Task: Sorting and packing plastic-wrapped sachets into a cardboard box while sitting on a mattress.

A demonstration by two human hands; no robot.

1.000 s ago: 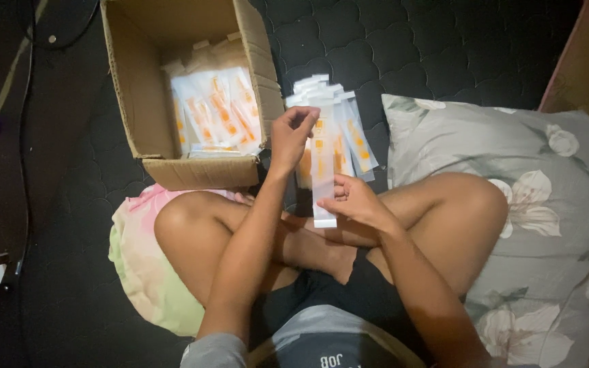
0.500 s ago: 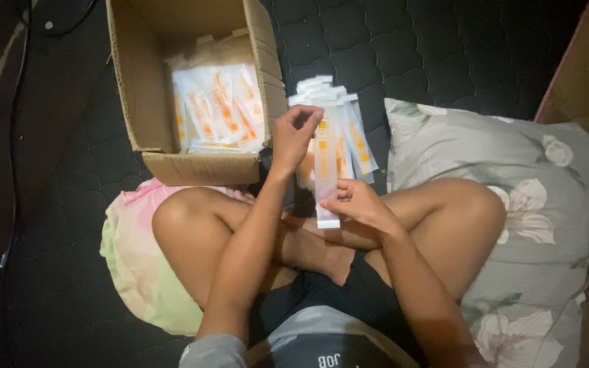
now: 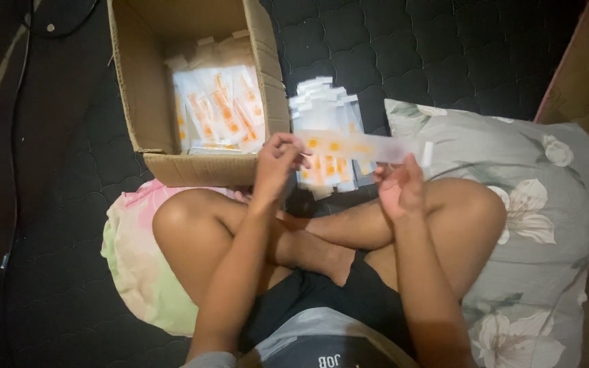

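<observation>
Packet [image 3: 359, 148], long and flat, held level above the stack [image 3: 325, 136]: left hand [image 3: 277, 163] pinching its left end, right hand [image 3: 398, 187] half open under the right end.

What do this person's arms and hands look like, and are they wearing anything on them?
Both arms are bare from near the shoulder down, with no gloves. The left hand and right hand show no rings, watch or bracelets that I can make out. A grey sleeve edge shows at the left upper arm. The picture is too soft to judge the nails.
</observation>
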